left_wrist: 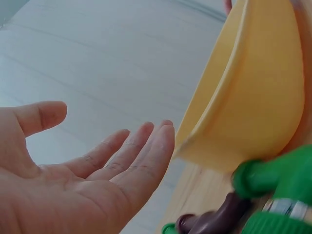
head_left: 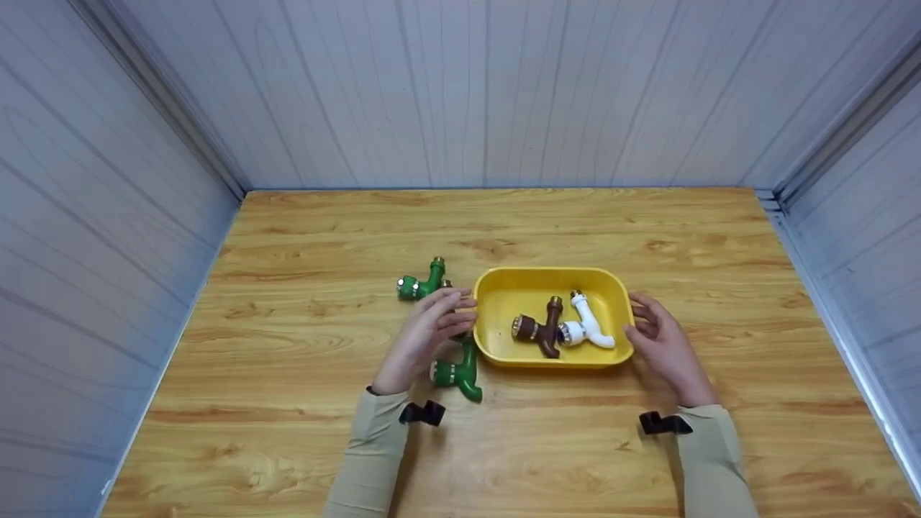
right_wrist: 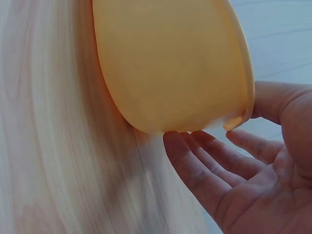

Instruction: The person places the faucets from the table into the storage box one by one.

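Observation:
A yellow plastic basin (head_left: pixel 496 362) stands on the wooden table. Inside it lie a brown tap (head_left: pixel 548 327) and a white tap (head_left: pixel 586 324), side by side. My left hand (head_left: pixel 424 334) is beside the basin's left end; the left wrist view shows its fingers extended and the palm holding nothing. At the right end, my right hand (head_left: pixel 665 349) touches the basin's outer wall with loosely bent fingers, its thumb by the rim (right_wrist: pixel 248 92). Left of the basin lie a green tap (head_left: pixel 424 280), another green tap (head_left: pixel 464 370) and a brown tap (left_wrist: pixel 219 219), mostly hidden by my left hand in the head view.
The wooden tabletop (head_left: pixel 302 324) extends around the basin on all sides. Pale panel walls rise behind the table (head_left: pixel 460 93), on the left (head_left: pixel 86 216) and on the right (head_left: pixel 863 216). Each wrist carries a black strap mount (head_left: pixel 423 413).

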Motion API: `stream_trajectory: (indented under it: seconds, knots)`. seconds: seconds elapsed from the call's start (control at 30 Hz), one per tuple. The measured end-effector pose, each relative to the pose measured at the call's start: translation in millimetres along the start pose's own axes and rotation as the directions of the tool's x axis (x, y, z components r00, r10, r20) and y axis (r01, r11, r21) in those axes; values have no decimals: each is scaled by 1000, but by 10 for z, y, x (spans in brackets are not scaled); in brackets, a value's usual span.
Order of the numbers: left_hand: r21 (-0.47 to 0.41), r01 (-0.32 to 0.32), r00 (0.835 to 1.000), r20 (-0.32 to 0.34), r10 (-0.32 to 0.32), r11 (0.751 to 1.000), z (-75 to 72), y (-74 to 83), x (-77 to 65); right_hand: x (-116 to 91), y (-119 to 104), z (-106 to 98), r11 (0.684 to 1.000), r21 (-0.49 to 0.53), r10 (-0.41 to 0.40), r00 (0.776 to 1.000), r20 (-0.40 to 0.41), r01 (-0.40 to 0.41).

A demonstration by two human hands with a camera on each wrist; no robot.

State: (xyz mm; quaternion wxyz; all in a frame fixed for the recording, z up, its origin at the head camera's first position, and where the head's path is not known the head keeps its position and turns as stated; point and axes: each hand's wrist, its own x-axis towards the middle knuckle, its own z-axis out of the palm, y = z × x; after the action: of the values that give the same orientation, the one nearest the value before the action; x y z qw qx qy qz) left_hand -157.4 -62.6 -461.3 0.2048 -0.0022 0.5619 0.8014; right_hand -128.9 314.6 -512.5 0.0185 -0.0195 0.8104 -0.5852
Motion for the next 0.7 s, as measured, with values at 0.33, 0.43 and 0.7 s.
stream_trajectory:
  seconds: [0.33,0.43,0.7]
  knots:
    - [34,-38,994,-104,41,999,-217,87,-46,10,-2,6,1000,3,17,1000,8,-17]
    - [54,-59,989,-133,65,997,-268,96,-53,11,0,4,1000,6,16,1000,6,-16]
    - [129,-99,973,-193,123,987,-413,106,-53,17,8,-10,1000,9,5,1000,8,-5]
